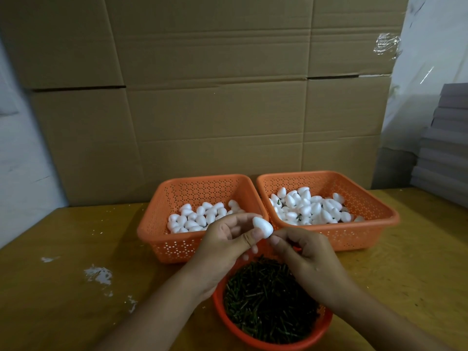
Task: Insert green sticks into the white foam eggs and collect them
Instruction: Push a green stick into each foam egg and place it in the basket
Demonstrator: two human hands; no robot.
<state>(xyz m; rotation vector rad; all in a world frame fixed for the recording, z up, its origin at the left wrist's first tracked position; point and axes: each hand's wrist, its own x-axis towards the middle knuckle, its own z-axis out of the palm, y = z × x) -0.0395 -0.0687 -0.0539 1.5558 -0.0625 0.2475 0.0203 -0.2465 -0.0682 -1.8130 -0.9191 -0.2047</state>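
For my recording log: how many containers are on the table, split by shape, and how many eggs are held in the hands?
Square orange baskets: 2, left and right
Round orange bowl of green sticks: 1
Foam egg held by left hand: 1
Total: 4

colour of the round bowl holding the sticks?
Orange-red plastic round bowl, clearest in the head view.

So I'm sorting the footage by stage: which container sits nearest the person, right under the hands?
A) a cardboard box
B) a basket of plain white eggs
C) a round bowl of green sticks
C: the round orange bowl full of green sticks lies below both hands, nearer than the two baskets.
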